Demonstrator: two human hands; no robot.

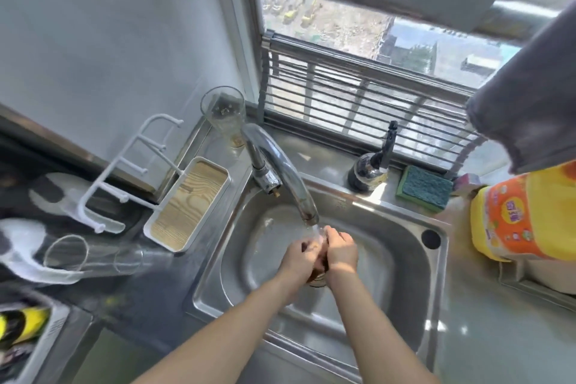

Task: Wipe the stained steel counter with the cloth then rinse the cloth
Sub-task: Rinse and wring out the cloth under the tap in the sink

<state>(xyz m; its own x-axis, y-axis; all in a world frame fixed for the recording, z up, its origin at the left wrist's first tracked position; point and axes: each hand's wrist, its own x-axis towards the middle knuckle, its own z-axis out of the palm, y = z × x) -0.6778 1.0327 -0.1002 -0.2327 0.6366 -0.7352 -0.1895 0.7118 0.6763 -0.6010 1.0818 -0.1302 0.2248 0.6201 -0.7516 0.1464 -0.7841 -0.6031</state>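
Both my hands are over the steel sink (389,262), directly below the spout of the chrome tap (286,178). Water runs from the spout onto them. My left hand (300,257) and my right hand (341,251) are pressed together around a small dark brown cloth (319,268), bunched up and mostly hidden between the palms. Steel counter (498,330) stretches to the right of the sink.
A green-blue sponge (425,187) and a dark dispenser bottle (371,170) sit behind the sink. A yellow-orange bottle (523,221) stands at right, with a grey towel (530,103) hanging above. Left: a white tray (187,203), a glass (226,117), a lying glass (90,256).
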